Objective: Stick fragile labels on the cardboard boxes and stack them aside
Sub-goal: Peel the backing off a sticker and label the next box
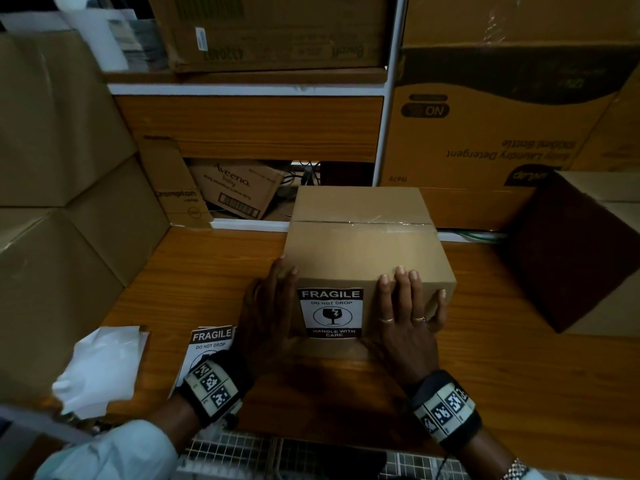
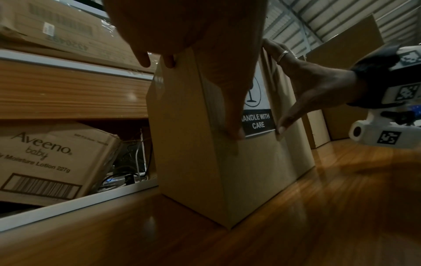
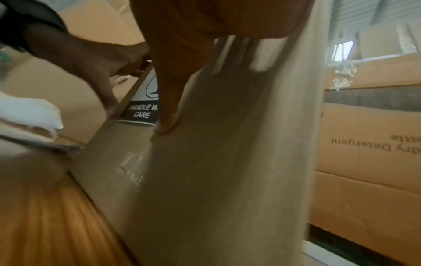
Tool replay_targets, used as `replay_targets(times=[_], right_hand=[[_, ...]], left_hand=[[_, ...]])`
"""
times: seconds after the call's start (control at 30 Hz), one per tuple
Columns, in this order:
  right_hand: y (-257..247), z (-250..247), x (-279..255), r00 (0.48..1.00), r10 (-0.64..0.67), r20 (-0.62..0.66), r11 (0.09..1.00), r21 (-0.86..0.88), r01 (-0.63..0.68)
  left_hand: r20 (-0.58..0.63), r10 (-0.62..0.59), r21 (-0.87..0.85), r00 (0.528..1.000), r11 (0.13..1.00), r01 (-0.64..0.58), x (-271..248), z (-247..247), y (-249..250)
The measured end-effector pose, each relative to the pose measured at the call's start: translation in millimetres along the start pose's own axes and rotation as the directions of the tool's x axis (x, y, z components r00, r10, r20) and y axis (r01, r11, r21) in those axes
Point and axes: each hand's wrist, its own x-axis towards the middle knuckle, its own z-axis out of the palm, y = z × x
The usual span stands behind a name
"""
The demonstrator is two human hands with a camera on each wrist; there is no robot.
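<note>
A plain brown cardboard box (image 1: 367, 244) sits on the wooden desk (image 1: 519, 375), its far end reaching the desk's back edge just in front of the white shelf frame (image 1: 386, 109). Its top flaps are closed, and a strip of clear tape runs across the seam. On the face nearest the person a fragile label (image 1: 330, 313) is stuck flat: a black band reading FRAGILE, then DO NOT DROP, a broken-glass symbol in a circle on white, and a black band reading HANDLE WITH CARE.

The left hand (image 1: 268, 317) lies against the box just left of the label, fingers straight and reaching over the top edge, thumb down beside the label's lower left corner. The right hand (image 1: 407, 320) lies just right of the label, fingers straight and spread over the top edge, with rings on two of them; its thumb points down along the near face beside the label's lower right corner. Neither hand curls around anything; both press flat on the cardboard.

Left of the box, on the desk, lies a spare fragile label (image 1: 207, 344), partly under the left wrist, and farther left some white backing paper (image 1: 100, 368). Behind the box, under the shelf, leans an Aveeno carton (image 1: 235, 192). Large cartons (image 1: 62, 237) are stacked well to the left of the box, and a detergent carton (image 1: 485, 140) stands behind it to the right.
</note>
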Motion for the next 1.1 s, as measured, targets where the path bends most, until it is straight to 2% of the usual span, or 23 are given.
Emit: replay_targets(times=[0.1,0.23,0.4,0.5,0.57,0.67,0.77,0.87,0.97,1.1], right_hand=[[4,-1,-1,1.0,-0.017,-0.014,1.0,-0.001,0.017],[-12,2,5,0.995,0.085,-0.059,0.994,0.074,-0.081],[-12,-12,30,0.959,0.202,-0.199,0.939,0.319,-0.131],[-9,-17,37,0.945,0.281,-0.166,0.885,0.427,-0.188],[-8,-20,39,0.949,0.282,-0.141,0.868,0.459,-0.189],[2,-27,32,0.958,0.228,-0.176,0.877,0.465,-0.124],[23,-33,14,0.962,0.266,-0.052,0.897,0.38,-0.228],[37,-36,4,0.966,0.246,0.084,0.812,0.526,-0.253],[38,-35,11,0.979,0.187,0.08,0.805,0.558,-0.2],[30,-38,24,0.979,0.193,0.06,0.794,0.577,-0.191]], left_hand=[[-0.054,-0.05,-0.146,0.997,0.988,0.041,4,-2,8],[-0.134,-0.115,-0.293,0.984,0.954,0.071,10,5,12],[-0.234,-0.08,-0.32,0.969,0.947,0.001,27,-11,-5],[-0.306,-0.08,-0.308,0.949,0.951,-0.019,34,-27,-5],[-0.319,-0.122,-0.332,0.94,0.943,0.01,35,-32,1],[-0.287,-0.208,-0.413,0.935,0.908,0.075,30,-35,8],[-0.184,-0.232,-0.499,0.955,0.859,0.113,18,-32,5],[-0.084,-0.198,-0.51,0.977,0.851,0.129,7,-23,3],[-0.066,-0.21,-0.511,0.975,0.846,0.148,11,-26,4],[-0.078,-0.216,-0.502,0.973,0.852,0.149,21,-43,-5]])
